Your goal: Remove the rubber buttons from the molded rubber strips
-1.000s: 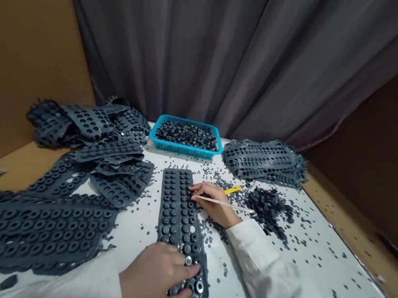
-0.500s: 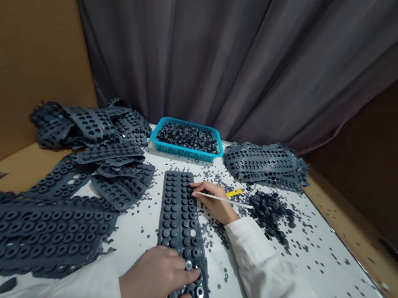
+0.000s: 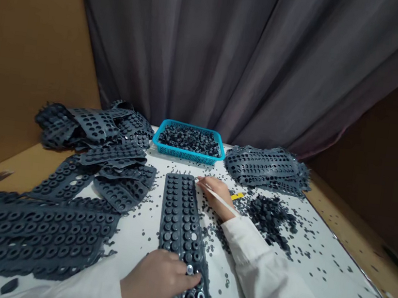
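Observation:
A long strip of dark grey rubber (image 3: 175, 214) with rows of round raised studs lies lengthwise before me on the white tabletop. My left hand (image 3: 162, 283) rests on its near end, thumb and forefinger spread apart over the studs. The other fingers of that hand are partly hidden. At the strip's far right corner is my right hand (image 3: 217, 195), closed around a thin white stick (image 3: 223, 202). The stick's tip is at the fingertips, too small to make out clearly.
A blue basket (image 3: 189, 155) full of small dark pieces stands at the back. Stud sheets (image 3: 26, 234) pile up at left; punched sheets (image 3: 266, 167) lie back right, behind a heap of dark bits (image 3: 272, 217). A yellow tool (image 3: 237, 196) lies beyond my right wrist.
My right hand has moved a little farther up the strip to its far corner, and the white stick now slants down toward my wrist. My left hand stays on the near end.

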`<move>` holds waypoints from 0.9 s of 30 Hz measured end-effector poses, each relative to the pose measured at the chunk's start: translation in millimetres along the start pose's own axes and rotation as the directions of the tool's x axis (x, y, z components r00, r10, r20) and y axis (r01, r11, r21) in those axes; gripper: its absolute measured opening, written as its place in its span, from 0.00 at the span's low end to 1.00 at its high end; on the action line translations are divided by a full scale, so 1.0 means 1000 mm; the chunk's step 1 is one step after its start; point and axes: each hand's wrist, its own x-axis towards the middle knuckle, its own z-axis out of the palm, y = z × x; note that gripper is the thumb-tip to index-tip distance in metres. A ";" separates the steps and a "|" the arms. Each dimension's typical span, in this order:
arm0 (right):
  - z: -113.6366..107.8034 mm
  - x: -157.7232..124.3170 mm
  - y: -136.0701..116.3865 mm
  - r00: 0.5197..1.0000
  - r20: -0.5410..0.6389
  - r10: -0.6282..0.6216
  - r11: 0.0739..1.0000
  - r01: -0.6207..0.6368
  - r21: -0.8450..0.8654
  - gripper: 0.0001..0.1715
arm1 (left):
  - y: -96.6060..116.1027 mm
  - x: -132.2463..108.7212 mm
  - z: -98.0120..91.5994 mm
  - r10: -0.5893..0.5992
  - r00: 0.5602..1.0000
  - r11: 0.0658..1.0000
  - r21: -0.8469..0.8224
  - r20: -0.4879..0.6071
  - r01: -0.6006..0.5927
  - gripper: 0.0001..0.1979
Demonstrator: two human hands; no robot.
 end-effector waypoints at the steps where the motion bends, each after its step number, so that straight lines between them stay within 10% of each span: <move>1: -0.001 0.002 0.001 0.999 -0.023 0.026 1.000 -0.026 0.002 0.09 | 0.000 0.000 0.000 0.003 1.000 1.000 0.001 0.001 -0.003 0.20; 9: 0.001 0.002 -0.009 0.993 0.094 0.073 0.924 -0.103 0.367 0.08 | -0.006 -0.001 0.010 0.019 1.000 1.000 0.026 -0.019 -0.018 0.21; 21: 0.004 0.013 0.007 0.998 -0.003 0.069 0.995 -0.068 0.067 0.09 | -0.007 -0.002 0.012 0.027 0.998 0.999 0.030 -0.052 -0.026 0.21; 27: 0.001 0.014 0.002 0.996 0.060 0.070 0.965 -0.083 0.251 0.06 | -0.008 -0.002 0.013 0.012 1.000 1.000 0.018 -0.027 -0.011 0.21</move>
